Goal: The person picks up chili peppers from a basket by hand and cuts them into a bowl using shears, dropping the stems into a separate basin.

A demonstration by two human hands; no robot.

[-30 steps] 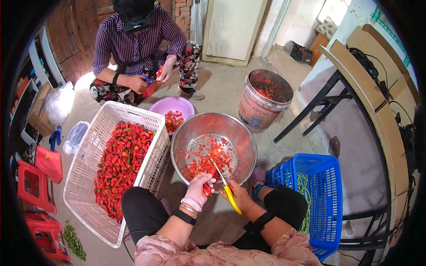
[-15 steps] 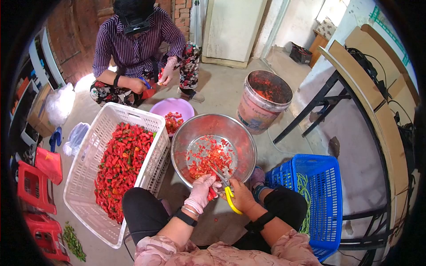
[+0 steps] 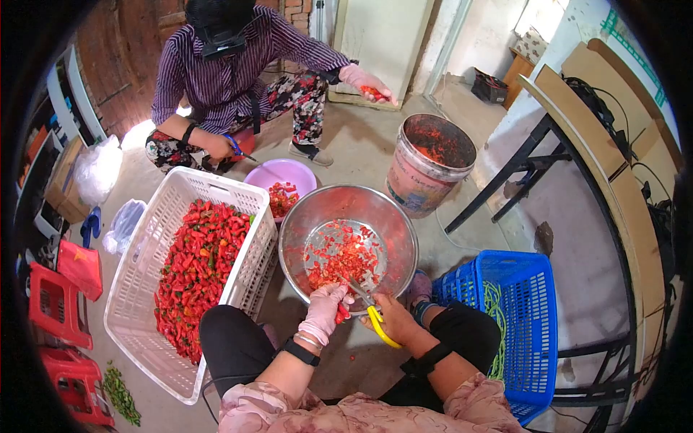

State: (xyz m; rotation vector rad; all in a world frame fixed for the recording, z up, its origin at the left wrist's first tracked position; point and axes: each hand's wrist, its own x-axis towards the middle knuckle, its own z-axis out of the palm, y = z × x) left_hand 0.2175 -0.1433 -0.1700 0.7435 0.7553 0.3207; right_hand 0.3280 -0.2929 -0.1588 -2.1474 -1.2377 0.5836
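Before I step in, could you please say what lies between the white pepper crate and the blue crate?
The head view shows the steel basin of cut red peppers between them, plus the wearer's feet, left hand, right hand and scissors.

Red pepper piece [image 3: 341,313] mostly covered by thin-gloved left hand [image 3: 326,307]. Yellow-handled metal scissors [image 3: 375,319] partly hidden at the grip by bare right hand [image 3: 390,319]. Lettering [image 3: 413,177] on pink round bucket [image 3: 426,193] too small to be read. Person in purple striped shirt [image 3: 209,90] cropped at the crown by top edge. Pink floral top [image 3: 346,418] cut off below.
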